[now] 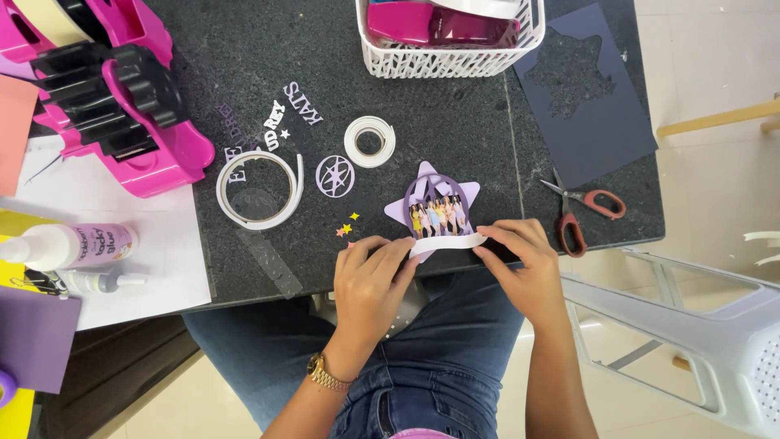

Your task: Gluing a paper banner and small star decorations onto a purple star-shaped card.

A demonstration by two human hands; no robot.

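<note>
Holding a white strip [445,243] flat, the left hand [370,284] and right hand [520,268] pinch its ends. It curves under the purple star [431,205], near the tabletop [455,122] edge.

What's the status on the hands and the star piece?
Left hand and right hand both pinch a white strip along the lower edge of the lilac star cutout. Scissors lie just right of it; small star confetti lies left.

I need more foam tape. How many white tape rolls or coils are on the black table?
2. A small tight white tape roll lies above the star cutout; a larger loose white tape coil lies left of it. More may be hidden in the basket.
</note>
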